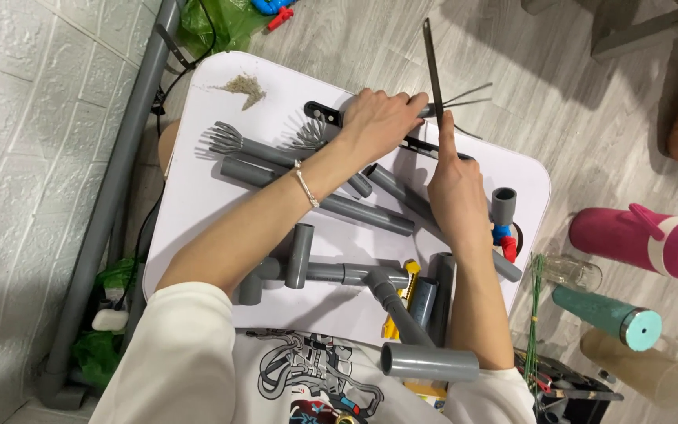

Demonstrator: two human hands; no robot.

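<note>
Near the top middle of the frame, the left hand (378,118) is closed around a grey plastic pipe with its end cut into thin strips (464,100). Those strips fan out to the right of the fingers. The right hand (455,196) sits just below it and holds a long thin dark metal blade (433,67) that points straight up, with one finger stretched along it. Both hands are above the white tabletop (198,188). Many grey plastic pipe pieces (315,200) lie all over it, some with strip ends too. A small pile of grey dust (246,86) sits at the upper left. At the right, on the grey floor, lie a pink bottle (645,239) and a green bottle (610,314).
</note>
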